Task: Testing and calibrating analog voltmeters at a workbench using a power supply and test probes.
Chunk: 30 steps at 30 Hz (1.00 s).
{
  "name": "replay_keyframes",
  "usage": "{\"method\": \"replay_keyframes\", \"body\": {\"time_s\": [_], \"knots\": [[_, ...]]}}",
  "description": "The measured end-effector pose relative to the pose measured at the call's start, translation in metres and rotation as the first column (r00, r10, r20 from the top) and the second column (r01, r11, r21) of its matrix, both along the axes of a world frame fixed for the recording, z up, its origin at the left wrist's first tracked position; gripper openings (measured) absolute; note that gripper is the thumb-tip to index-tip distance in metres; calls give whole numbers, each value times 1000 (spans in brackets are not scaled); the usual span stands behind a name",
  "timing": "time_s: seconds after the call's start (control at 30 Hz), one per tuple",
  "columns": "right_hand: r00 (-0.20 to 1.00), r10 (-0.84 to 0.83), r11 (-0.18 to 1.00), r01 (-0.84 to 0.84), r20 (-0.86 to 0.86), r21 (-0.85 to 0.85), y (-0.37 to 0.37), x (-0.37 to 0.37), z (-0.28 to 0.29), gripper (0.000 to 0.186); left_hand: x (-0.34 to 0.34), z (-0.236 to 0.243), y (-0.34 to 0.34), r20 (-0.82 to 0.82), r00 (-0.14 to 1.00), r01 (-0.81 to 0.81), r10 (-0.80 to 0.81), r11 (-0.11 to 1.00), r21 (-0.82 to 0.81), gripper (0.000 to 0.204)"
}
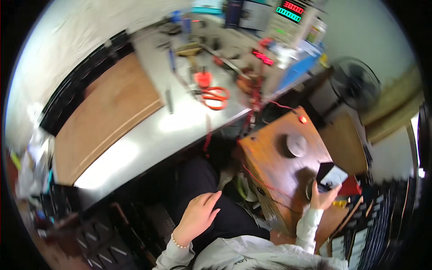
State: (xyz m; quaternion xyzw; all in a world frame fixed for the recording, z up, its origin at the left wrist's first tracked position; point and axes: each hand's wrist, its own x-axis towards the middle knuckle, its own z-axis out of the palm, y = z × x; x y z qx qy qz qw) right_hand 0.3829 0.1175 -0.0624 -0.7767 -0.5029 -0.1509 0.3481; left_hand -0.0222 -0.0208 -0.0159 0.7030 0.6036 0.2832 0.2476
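Note:
My right hand (pixel 322 198) is at the right, over the edge of the wooden box-like stand. Its fingers are closed on a small black case (pixel 325 171) with a whitish panel (pixel 334 176); blur hides what kind of case it is. A round grey metal knob or disc (pixel 296 145) rises from the top of the wooden stand (pixel 270 140), beyond that hand. My left hand (pixel 199 215) hovers over my dark-trousered lap, holding nothing. Its fingers are stretched out, with the thumb apart. A beaded bracelet (pixel 179 241) circles the left wrist.
A shiny metal bench (pixel 180 121) bears a brown board (pixel 108 121), orange-handled scissors (pixel 215 98) and blurred tools. A power supply (pixel 288 20) with a lit display stands at the back. Red wires (pixel 254 96) hang by the bench edge. A fan (pixel 355 83) stands at the far right.

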Motion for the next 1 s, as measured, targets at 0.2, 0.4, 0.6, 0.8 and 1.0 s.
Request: {"method": "replay_keyframes", "body": {"time_s": [0.2, 0.4, 0.6, 0.8, 1.0], "knots": [[665, 738, 672, -739, -112, 40, -13, -193, 27, 115, -16, 22, -6, 163, 944, -326, 286, 882, 340, 68], [131, 981, 128, -991, -142, -32, -39, -362, 89, 114, -70, 39, 5, 231, 755, -651, 614, 660, 374, 104], [12, 910, 84, -984, -415, 154, -28, -368, 83, 94, -142, 40, 9, 219, 838, -545, 500, 791, 278, 113], [51, 831, 177, -968, -554, 176, -36, -345, 71, 81, -148, 42, 14, 279, 847, -510, 452, 840, 187, 111], [44, 821, 180, -966, -570, 184, -39, -346, 70, 80, -146, 43, 15, 300, 841, -514, 451, 839, 180, 111]]}}
